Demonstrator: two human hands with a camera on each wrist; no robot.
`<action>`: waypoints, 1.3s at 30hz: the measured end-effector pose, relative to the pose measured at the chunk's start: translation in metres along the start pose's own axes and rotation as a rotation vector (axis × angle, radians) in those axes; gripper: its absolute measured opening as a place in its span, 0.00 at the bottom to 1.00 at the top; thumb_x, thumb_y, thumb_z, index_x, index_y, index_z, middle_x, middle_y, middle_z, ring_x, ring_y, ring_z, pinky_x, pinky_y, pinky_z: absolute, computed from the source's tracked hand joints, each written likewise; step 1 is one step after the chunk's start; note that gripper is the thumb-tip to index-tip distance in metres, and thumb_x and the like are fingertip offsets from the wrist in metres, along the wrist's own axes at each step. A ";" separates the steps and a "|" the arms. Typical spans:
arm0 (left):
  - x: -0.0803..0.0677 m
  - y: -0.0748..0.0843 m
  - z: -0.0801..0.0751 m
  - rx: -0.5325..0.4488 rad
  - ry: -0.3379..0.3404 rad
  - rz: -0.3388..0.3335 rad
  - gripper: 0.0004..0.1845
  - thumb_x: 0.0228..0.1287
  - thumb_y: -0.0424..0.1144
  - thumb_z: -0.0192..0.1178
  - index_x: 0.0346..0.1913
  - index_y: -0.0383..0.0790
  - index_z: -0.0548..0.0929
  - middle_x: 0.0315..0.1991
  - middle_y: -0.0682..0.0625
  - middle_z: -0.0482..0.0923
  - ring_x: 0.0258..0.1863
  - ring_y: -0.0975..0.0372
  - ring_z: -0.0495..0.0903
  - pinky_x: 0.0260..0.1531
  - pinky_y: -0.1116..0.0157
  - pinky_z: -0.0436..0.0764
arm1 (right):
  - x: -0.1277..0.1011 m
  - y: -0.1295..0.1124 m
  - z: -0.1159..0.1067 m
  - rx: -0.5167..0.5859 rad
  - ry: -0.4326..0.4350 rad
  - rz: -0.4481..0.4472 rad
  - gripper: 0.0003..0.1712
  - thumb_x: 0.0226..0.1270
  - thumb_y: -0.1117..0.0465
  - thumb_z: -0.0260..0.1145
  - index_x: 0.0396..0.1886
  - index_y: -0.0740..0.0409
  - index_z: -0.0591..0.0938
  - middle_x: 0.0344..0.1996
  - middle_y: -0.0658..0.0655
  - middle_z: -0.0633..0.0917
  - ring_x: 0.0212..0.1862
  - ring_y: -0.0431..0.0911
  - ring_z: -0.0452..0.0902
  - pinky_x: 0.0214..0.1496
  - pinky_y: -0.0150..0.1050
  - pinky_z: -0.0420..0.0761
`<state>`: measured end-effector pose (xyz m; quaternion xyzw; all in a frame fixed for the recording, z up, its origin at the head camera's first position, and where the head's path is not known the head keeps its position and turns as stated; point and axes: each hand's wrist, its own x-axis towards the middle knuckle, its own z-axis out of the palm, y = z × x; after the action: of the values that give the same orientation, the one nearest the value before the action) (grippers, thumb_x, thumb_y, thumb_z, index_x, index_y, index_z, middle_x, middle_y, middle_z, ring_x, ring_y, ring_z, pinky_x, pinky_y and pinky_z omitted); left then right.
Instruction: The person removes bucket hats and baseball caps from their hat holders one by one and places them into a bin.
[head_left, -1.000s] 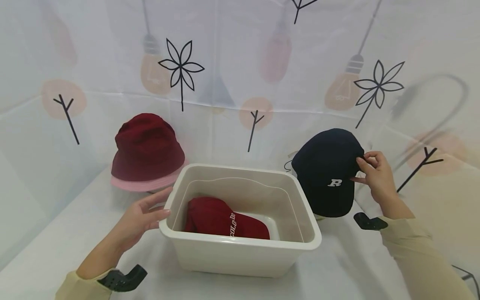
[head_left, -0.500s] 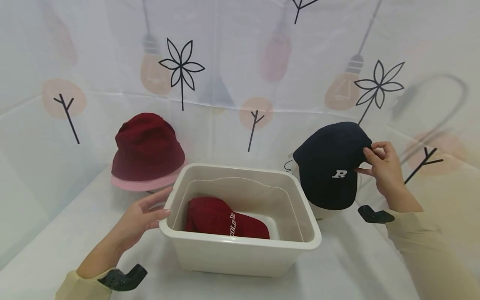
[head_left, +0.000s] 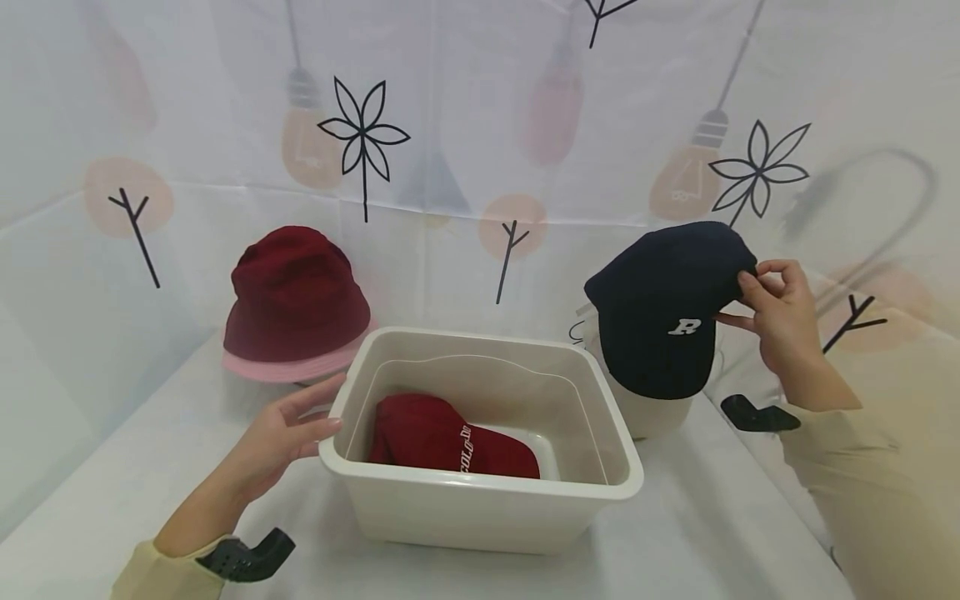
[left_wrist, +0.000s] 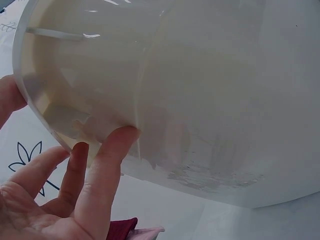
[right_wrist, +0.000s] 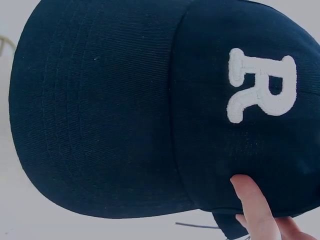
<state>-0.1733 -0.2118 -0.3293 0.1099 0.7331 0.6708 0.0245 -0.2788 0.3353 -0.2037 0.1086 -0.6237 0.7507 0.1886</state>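
Observation:
My right hand point(head_left: 787, 321) pinches the side edge of a navy baseball cap point(head_left: 645, 275). In the right wrist view the white letter R on the cap point(right_wrist: 125, 110) and the thumb pressing beside it show; the other fingers are mostly hidden. The cap is raised over a cream-coloured thing point(head_left: 656, 414) with a thin dark cord, partly hidden by it and the bin. At the left side of an off-white plastic bin point(head_left: 487, 508), my left hand point(head_left: 277, 437) rests fairly straight fingers against the outside and rim. Inside the bin lies a dark red baseball cap point(head_left: 427, 429) with white lettering.
A dark red bucket hat point(head_left: 296, 292) with a pink underside stands at the back left, behind the bin. A white patterned cloth point(head_left: 442, 208) hangs behind the white-covered table point(head_left: 292, 517).
My right hand has moved up and slightly right, lifting the navy baseball cap and uncovering more of the cream-coloured thing below. The left hand and the bin have stayed in place.

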 end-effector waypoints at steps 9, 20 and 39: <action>0.001 -0.001 0.000 0.003 -0.003 0.000 0.35 0.62 0.35 0.59 0.70 0.38 0.58 0.67 0.36 0.59 0.62 0.40 0.62 0.48 0.47 0.74 | 0.000 -0.010 0.012 0.010 -0.032 -0.061 0.11 0.63 0.66 0.61 0.40 0.55 0.67 0.42 0.54 0.74 0.37 0.40 0.81 0.25 0.38 0.81; 0.001 -0.001 0.001 0.012 0.005 -0.008 0.35 0.61 0.36 0.60 0.70 0.38 0.60 0.66 0.37 0.60 0.61 0.41 0.63 0.48 0.48 0.74 | -0.004 -0.020 0.038 0.061 -0.097 -0.109 0.12 0.63 0.68 0.61 0.41 0.56 0.67 0.40 0.56 0.78 0.37 0.44 0.82 0.26 0.40 0.82; 0.001 0.000 0.002 0.019 0.012 -0.026 0.36 0.60 0.36 0.61 0.70 0.38 0.59 0.67 0.38 0.59 0.62 0.41 0.62 0.49 0.47 0.73 | -0.020 -0.023 0.084 0.087 -0.282 -0.165 0.10 0.67 0.71 0.56 0.41 0.57 0.66 0.42 0.58 0.79 0.41 0.47 0.80 0.32 0.40 0.82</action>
<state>-0.1744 -0.2097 -0.3297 0.0963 0.7410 0.6639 0.0277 -0.2575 0.2537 -0.1742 0.2720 -0.5999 0.7362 0.1554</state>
